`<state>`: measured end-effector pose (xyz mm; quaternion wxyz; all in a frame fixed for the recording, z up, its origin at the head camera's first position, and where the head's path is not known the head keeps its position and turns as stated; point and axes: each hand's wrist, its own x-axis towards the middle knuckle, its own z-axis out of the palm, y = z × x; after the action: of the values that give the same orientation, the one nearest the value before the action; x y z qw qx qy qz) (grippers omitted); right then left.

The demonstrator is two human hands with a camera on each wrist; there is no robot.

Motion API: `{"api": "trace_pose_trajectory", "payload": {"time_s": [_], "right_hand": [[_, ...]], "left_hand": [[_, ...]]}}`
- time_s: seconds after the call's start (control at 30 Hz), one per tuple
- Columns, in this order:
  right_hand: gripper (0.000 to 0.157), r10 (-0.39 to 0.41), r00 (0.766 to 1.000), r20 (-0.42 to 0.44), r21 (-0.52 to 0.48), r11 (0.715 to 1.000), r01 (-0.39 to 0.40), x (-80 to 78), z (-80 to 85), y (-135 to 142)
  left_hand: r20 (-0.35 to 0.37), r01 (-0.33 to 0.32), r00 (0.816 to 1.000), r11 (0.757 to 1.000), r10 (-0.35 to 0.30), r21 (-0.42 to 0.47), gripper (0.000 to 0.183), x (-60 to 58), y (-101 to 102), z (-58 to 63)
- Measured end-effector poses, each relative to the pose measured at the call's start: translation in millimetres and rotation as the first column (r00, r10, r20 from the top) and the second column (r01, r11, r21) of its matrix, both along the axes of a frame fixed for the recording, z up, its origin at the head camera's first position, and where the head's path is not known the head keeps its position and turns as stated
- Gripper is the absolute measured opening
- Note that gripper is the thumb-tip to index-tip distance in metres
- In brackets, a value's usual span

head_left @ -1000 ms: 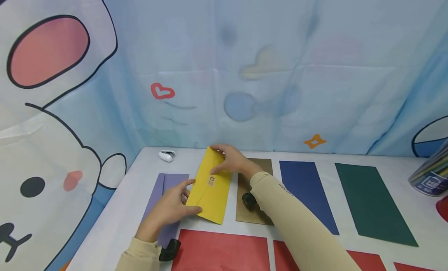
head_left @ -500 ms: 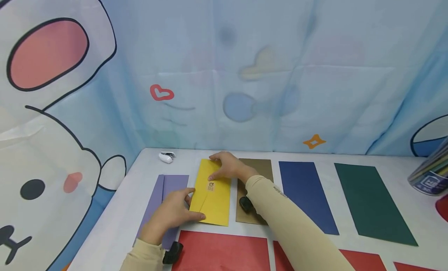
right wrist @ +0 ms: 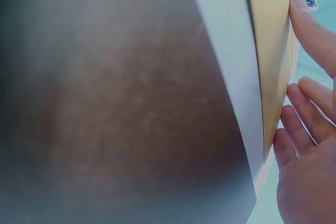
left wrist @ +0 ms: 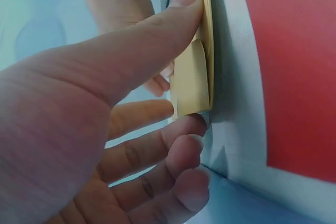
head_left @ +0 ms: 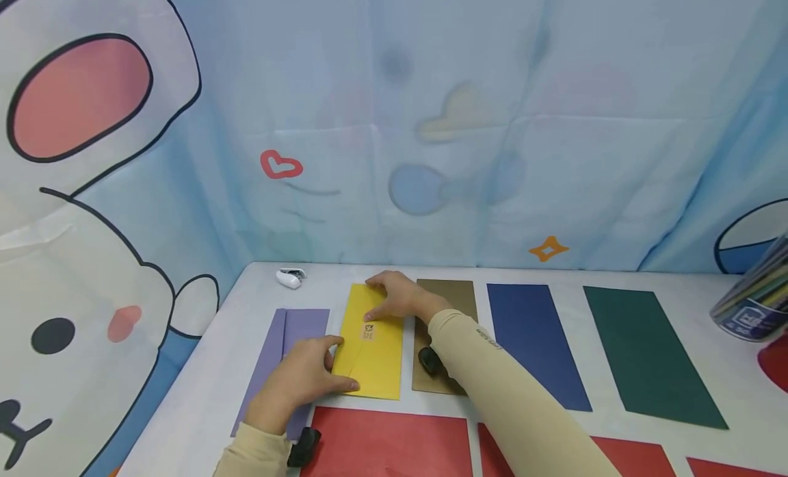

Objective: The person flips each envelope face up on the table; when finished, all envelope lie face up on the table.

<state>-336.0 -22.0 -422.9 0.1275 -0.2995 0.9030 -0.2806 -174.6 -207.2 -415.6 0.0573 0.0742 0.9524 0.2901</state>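
A yellow envelope (head_left: pixel 377 362) lies flap side up on the white table, with a small printed mark near its middle. My left hand (head_left: pixel 298 376) holds its lower left part, thumb across the face and fingers along the left edge. At its far end my right hand (head_left: pixel 401 296) holds it, thumb on the face and fingers at the top edge. In the left wrist view, the left thumb (left wrist: pixel 178 17) presses the envelope near its folded flap. The right wrist view shows the right thumb (right wrist: pixel 302 11) on the envelope's face. A purple envelope (head_left: pixel 266 367) lies left, partly hidden by my left hand.
Brown (head_left: pixel 448 292), blue (head_left: pixel 535 340) and green (head_left: pixel 652 357) envelopes lie to the right, the brown one partly under my right forearm. Red envelopes (head_left: pixel 390 439) line the near side. A white stapler-like item (head_left: pixel 289 278) sits at the back left; a pen holder (head_left: pixel 751 319) stands far right.
Both hands have lowered the yellow envelope and turned it straighter. It was raised and tilted, and now lies flat between the purple and brown envelopes.
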Motion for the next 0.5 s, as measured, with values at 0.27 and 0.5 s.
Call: {"api": "trace_pose_trajectory", "payload": {"time_s": [0.27, 0.5], "right_hand": [[0.075, 0.026, 1.0, 0.015, 0.035, 0.999, -0.027, 3.7, 2.8, 3.6], [0.078, 0.016, 1.0, 0.008, 0.055, 0.998, -0.017, -1.0, 15.6, 24.4]], "left_hand": [[-0.049, 0.05, 0.998, 0.999, -0.051, -0.02, 0.069, 0.8, 0.2, -2.9], [-0.082, 0.075, 0.994, 0.997, -0.078, -0.036, 0.059, 0.3, -2.3, -3.3]]}}
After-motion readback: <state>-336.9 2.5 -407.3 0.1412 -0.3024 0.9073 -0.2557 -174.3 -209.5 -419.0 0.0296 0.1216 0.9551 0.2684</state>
